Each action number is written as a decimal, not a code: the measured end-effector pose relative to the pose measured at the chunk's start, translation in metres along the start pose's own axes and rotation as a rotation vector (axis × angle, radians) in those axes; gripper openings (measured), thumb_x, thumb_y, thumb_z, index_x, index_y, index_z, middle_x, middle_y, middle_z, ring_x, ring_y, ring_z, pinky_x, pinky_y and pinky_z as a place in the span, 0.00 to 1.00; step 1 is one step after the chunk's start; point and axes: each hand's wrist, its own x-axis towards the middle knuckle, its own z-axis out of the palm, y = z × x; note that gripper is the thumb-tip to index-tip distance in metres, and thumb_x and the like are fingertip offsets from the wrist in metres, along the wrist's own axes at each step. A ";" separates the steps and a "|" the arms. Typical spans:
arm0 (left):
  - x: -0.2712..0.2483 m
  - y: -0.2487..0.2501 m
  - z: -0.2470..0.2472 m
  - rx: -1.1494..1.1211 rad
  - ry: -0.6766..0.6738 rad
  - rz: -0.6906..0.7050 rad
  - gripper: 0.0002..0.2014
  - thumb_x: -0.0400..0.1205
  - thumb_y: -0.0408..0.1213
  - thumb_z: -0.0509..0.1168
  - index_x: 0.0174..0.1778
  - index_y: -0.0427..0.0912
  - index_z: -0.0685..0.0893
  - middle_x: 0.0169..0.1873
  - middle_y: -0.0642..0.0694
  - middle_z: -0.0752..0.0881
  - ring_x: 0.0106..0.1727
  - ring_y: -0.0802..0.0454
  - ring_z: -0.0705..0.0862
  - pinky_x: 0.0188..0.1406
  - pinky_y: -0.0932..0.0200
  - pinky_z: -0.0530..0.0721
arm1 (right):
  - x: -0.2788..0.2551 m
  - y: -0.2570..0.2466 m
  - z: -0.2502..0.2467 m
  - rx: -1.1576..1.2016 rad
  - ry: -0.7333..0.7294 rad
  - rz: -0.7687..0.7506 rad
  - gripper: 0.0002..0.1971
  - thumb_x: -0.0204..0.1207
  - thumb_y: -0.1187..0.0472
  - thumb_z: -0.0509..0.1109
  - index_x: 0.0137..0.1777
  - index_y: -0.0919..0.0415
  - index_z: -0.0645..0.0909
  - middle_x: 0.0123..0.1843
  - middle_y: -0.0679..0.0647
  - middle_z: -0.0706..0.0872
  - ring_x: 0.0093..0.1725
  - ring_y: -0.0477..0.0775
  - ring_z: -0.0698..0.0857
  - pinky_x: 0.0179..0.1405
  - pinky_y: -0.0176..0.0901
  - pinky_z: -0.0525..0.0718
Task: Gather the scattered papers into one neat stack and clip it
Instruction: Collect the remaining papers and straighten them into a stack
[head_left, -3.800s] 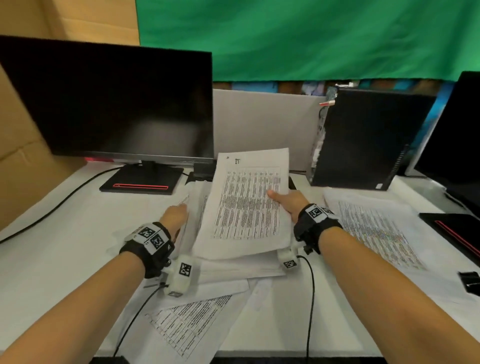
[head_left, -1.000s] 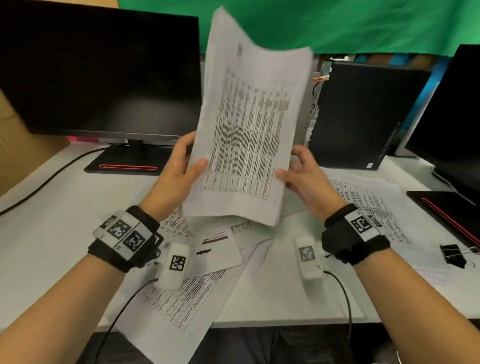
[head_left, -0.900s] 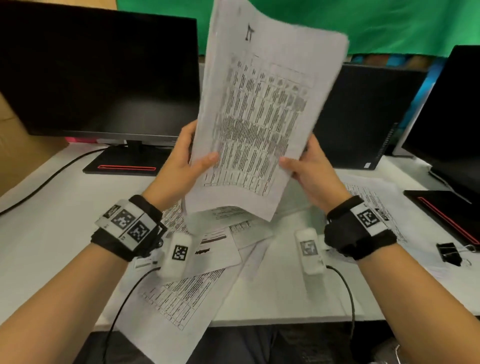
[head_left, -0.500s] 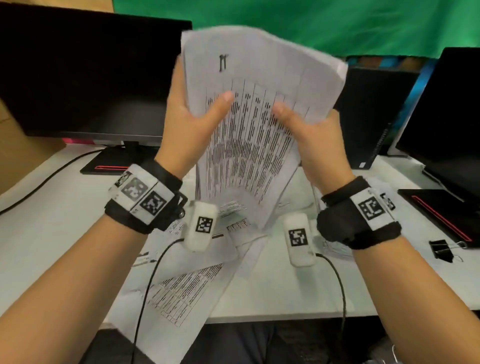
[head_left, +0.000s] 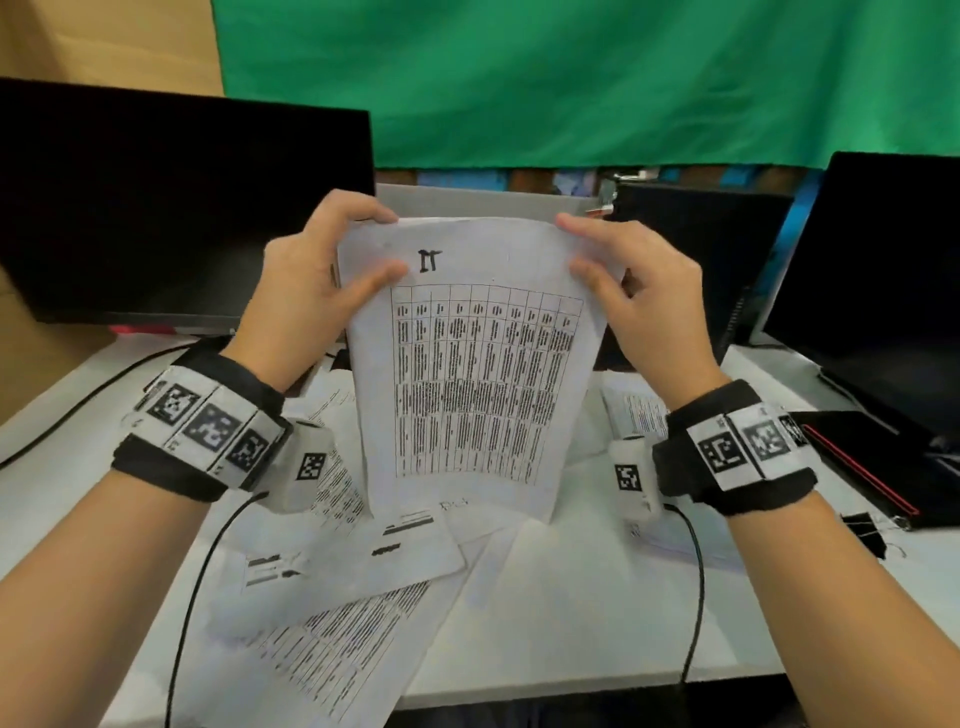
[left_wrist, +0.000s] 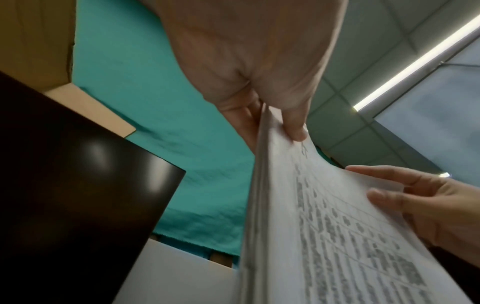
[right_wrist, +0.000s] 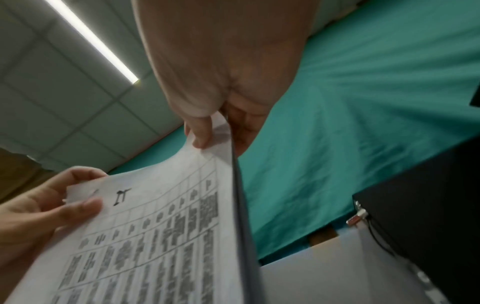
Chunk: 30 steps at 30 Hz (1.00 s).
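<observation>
I hold a stack of printed papers (head_left: 475, 374) upright above the white desk (head_left: 597, 634), its lower edge down among the loose sheets. My left hand (head_left: 317, 280) pinches the stack's upper left corner, thumb on the front page. My right hand (head_left: 631, 291) pinches the upper right corner the same way. The left wrist view shows the stack's edge (left_wrist: 255, 216) of several sheets under my left thumb (left_wrist: 296, 123). The right wrist view shows the top page (right_wrist: 161, 236) with its table. Several loose sheets (head_left: 332, 634) lie scattered on the desk. A black binder clip (head_left: 865, 532) lies at the right.
A dark monitor (head_left: 171, 208) stands at the back left, with its cable (head_left: 78, 410) running across the desk. A black computer case (head_left: 711, 260) and a second monitor (head_left: 893, 270) stand at the back right. A black stand with a red stripe (head_left: 862, 462) lies beside the clip.
The stack came up off the desk, was turned upright in both hands, and has now dropped lower. Both hands have slid up to its top corners.
</observation>
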 end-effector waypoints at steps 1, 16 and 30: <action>0.001 -0.001 -0.001 0.006 0.008 0.008 0.20 0.80 0.43 0.69 0.57 0.73 0.70 0.46 0.75 0.79 0.37 0.76 0.78 0.35 0.78 0.76 | 0.001 0.002 -0.002 0.005 0.024 -0.010 0.16 0.82 0.65 0.68 0.68 0.61 0.83 0.55 0.48 0.86 0.52 0.28 0.78 0.50 0.22 0.75; -0.006 -0.005 -0.005 -0.006 0.104 0.111 0.08 0.84 0.40 0.64 0.57 0.51 0.84 0.45 0.78 0.79 0.32 0.73 0.75 0.34 0.81 0.69 | 0.003 0.003 -0.013 0.051 0.048 -0.026 0.13 0.82 0.63 0.69 0.65 0.57 0.84 0.56 0.53 0.88 0.54 0.42 0.85 0.52 0.30 0.83; -0.015 -0.002 0.051 -0.521 -0.057 -0.390 0.15 0.87 0.39 0.57 0.66 0.39 0.81 0.62 0.43 0.85 0.61 0.59 0.83 0.69 0.54 0.78 | -0.026 0.003 0.040 0.659 -0.247 0.644 0.23 0.79 0.48 0.71 0.71 0.56 0.80 0.63 0.55 0.89 0.65 0.54 0.87 0.71 0.61 0.80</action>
